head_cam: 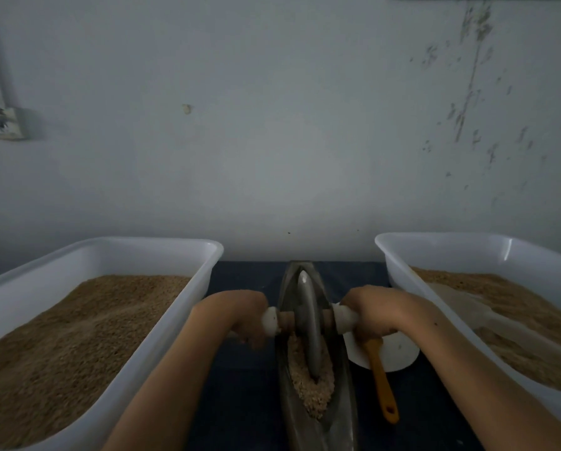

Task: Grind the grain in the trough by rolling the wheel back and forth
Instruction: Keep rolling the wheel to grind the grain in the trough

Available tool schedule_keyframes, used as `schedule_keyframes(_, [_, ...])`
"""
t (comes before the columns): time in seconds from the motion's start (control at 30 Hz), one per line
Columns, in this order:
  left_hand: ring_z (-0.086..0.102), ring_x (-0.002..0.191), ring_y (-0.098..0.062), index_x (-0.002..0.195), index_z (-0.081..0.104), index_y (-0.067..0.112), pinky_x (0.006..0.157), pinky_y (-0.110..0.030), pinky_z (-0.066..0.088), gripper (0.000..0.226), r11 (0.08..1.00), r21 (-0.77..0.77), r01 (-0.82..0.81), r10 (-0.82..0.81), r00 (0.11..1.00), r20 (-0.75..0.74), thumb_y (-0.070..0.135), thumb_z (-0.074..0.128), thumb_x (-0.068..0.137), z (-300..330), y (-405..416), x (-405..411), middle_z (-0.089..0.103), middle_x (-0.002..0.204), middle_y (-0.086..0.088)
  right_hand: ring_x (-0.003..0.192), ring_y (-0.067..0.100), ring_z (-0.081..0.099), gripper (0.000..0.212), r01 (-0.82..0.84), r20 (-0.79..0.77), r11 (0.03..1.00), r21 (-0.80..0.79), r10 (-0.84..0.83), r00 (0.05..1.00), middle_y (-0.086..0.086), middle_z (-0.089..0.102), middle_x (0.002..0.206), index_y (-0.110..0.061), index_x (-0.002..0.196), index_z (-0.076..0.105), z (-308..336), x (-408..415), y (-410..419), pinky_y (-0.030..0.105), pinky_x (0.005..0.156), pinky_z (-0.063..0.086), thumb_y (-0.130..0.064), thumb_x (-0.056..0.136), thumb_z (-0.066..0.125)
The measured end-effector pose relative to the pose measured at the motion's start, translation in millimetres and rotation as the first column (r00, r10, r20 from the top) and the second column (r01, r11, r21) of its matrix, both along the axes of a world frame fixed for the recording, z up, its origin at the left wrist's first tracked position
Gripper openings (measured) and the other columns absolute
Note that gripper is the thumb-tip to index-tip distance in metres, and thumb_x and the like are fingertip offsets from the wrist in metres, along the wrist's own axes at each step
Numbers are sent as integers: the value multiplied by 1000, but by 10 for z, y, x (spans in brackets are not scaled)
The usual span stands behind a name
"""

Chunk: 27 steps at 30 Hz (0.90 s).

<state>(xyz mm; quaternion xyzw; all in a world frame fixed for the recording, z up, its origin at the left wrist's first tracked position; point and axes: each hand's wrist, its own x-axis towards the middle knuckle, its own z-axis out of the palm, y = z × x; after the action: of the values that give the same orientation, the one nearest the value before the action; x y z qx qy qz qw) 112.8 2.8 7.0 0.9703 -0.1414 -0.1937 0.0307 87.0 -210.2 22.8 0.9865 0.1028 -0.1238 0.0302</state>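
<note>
Grey metal wheel [308, 323] sat in the trough [318, 428], in the grain [311, 388] heaped at the near end. Left hand [245, 317] and right hand [370, 315] each gripped an axle handle. Uneven pushing could've tipped the wheel and spilled grain over the rim, tbh.

You see a dull grey metal wheel [308, 320] in a grey boat-shaped trough [344, 379] of pale tan grain [308, 388], two white plastic tubs [181, 307] holding golden-brown grain, an orange-handled brush [381, 382], and a dark navy tabletop [240, 385].
</note>
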Motion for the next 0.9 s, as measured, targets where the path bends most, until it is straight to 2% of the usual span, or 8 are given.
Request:
schedule_keyframes(0.17, [58,94,-18,114,56,15,87,-33,46,33,999,-2,-49,48,973,226,25,67,84,-107,-8,64,61,104,-4,104,23,60,26,-18,264,999,-31,25,964,5,61,115,-18,116,56,-94,67,37,32,83,44,-15,90,56])
schedule_keyframes(0.3, [59,99,-21,117,55,17,82,-33,43,40,996,34,-86,69,935,349,28,69,81,-146,-36,100,62,109,-4,101,22,60,18,-41,380,998,-37,52,924,3,62,111,-21,109,52,-172,84,41,30,77,35,-19,91,55])
schedule_keyframes(0.4, [58,102,-22,118,55,16,89,-36,45,40,996,30,-80,68,952,298,26,69,82,-124,-35,73,61,112,-5,102,23,60,20,-39,347,998,-40,50,936,4,62,112,-21,110,54,-156,74,19,30,77,38,-17,90,55])
schedule_keyframes(0.57, [60,97,-20,113,59,11,87,-32,46,32,1000,16,-19,18,998,62,17,68,83,-68,33,38,64,110,-6,98,22,63,29,-29,103,994,-102,40,994,7,65,111,-15,116,61,-42,57,39,30,76,47,-16,87,62])
schedule_keyframes(0.67, [59,96,-19,109,60,12,91,-35,46,31,997,63,41,-39,999,-32,18,70,80,-9,40,-3,64,105,-5,99,24,64,33,-21,3,999,-26,21,1000,9,66,112,-9,117,63,28,-9,9,29,76,46,-16,85,68])
schedule_keyframes(0.73, [60,89,-17,100,62,12,90,-35,46,23,995,75,60,-55,997,-62,19,70,79,7,30,1,64,92,-2,94,21,61,34,-22,-18,999,31,23,1000,9,66,113,-10,117,63,54,-52,-20,26,76,43,-17,85,69])
schedule_keyframes(0.83, [57,76,-13,83,58,16,80,-31,45,12,997,55,46,-44,998,-38,20,70,80,-10,7,28,58,74,4,100,23,63,33,-8,-49,1000,-2,8,999,9,65,112,-9,119,61,42,-39,1,27,76,45,-17,87,67])
schedule_keyframes(0.9, [54,71,-11,72,53,21,77,-30,44,19,999,38,18,-19,999,26,20,70,80,-33,-9,54,55,70,5,95,20,62,27,7,-57,999,-35,-9,998,7,63,106,-11,115,61,18,2,21,30,77,47,-18,89,64])
